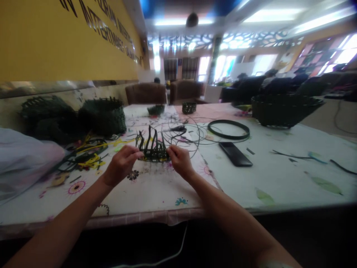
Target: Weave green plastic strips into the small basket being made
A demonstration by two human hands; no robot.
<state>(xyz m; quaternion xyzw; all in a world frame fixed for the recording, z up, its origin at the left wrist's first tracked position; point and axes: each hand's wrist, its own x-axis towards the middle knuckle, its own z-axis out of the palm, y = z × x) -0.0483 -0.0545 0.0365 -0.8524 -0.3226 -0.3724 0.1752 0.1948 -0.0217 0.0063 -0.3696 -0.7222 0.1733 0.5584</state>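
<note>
The left hand [121, 165] and the right hand [180, 160] are both hovering just above a floral tablecloth [156, 193], each gripping one end of a small woven band [153, 152] of dark green strip. Neither hand is spread: the left fingers [130, 152] are curled and pressed together, pinching the band's left end against the thumb, though the thumb itself is mostly hidden. The right fingers [173, 152] are closing in the same way on the right end. The band is sitting between the hands, level and held up in front of the person, with loose strip ends [145, 138] standing upright and leaning slightly from its top edge. Thin black strands [185, 138] are trailing away behind it across the cloth. Beyond the right hand, a coil of dark strip [228, 129] and a black phone [235, 154] are lying on the table, and a large woven basket [287, 110] is sitting at the far right. Two small woven pieces [156, 109] [189, 108] are resting farther along the table. Near the left hand, a tangle of yellow and dark strips [89, 158] is lying on the cloth, beside a heap of dark green woven baskets [103, 117] and a pale plastic bag [25, 160]. Other people [299, 79] are sitting well apart in the background, blurred.
</note>
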